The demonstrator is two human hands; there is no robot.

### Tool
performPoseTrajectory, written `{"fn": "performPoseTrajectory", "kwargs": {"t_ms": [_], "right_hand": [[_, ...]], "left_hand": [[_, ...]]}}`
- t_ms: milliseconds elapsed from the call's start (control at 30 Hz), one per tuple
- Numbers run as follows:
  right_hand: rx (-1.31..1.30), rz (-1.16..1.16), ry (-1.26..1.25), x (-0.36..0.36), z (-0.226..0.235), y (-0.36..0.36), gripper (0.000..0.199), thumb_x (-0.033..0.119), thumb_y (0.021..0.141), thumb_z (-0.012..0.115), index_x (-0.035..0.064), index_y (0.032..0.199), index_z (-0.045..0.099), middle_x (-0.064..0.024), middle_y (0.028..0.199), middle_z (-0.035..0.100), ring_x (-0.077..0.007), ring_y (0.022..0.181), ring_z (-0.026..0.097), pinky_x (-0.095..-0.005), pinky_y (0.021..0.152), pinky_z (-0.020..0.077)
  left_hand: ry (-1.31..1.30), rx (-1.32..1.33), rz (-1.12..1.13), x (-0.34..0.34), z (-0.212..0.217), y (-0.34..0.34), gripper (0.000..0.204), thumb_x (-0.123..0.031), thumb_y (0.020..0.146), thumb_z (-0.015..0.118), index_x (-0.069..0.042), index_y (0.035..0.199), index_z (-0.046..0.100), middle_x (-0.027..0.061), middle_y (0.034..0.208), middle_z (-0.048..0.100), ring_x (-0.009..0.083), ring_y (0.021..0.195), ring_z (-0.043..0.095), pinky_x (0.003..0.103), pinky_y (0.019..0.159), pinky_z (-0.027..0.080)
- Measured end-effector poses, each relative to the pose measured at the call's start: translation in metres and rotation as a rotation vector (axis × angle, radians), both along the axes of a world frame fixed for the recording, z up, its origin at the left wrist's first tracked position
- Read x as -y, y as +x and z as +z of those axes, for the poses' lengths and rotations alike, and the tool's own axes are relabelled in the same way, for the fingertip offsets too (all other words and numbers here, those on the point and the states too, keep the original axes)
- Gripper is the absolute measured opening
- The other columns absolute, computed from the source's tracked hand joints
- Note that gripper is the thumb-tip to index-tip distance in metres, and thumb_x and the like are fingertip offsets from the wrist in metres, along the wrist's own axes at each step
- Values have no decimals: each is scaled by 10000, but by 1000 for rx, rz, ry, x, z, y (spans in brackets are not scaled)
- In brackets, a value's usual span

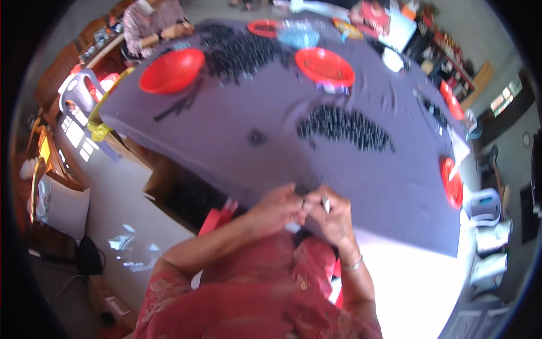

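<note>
At the near edge of the cloth-covered table (226, 144), my two hands meet fingertip to fingertip. My left hand (278, 212) is closed in a pinch, and what its fingers hold is too small to make out. My right hand (334, 221) is closed too, with a slim pale tool (326, 204) sticking up between thumb and fingers. Beyond the hands, a patch of small black pieces (347, 129) lies in tight rows. A small dark cluster (256, 137) rests to the left of that patch.
Two red bowls (172, 71) (326, 67) stand farther back, with a larger spread of black pieces (245, 53) between them. A red basin (451, 182) sits at the right edge. An open cardboard box (164, 181) is below the table's left side. Another person (155, 28) sits at the far left.
</note>
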State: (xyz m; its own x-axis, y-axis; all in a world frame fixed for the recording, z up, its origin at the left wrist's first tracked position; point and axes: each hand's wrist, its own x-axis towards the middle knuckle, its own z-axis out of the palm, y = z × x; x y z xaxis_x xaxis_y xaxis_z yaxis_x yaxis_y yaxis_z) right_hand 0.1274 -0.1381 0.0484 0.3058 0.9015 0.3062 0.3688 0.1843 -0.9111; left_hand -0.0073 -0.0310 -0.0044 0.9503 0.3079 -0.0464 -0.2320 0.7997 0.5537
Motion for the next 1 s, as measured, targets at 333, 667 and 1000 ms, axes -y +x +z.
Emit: {"fn": "performPoseTrajectory", "kwargs": {"t_ms": [333,667,1000], "right_hand": [[65,-94,-114,-3,-6,17,110,103,900,579,-1,911,612,-33,826,625,-105,770,558,-256,711,455],[475,-97,72,2,2,-7,185,150,797,692,46,932,619,-74,689,559,-254,586,583,-363,495,456],[594,-111,115,-1,2,-3,221,167,765,716,57,937,633,-58,656,547,-239,571,559,-359,487,450]], "left_hand": [[90,-3,83,-11,16,3,136,-106,921,564,-97,1034,489,46,923,574,115,838,560,285,728,493],[36,110,111,-3,14,-4,118,-93,934,536,-97,1050,515,37,958,601,102,839,576,281,741,487],[15,93,123,-2,19,0,121,-92,939,528,-96,1059,538,25,946,607,93,836,581,271,752,483]]}}
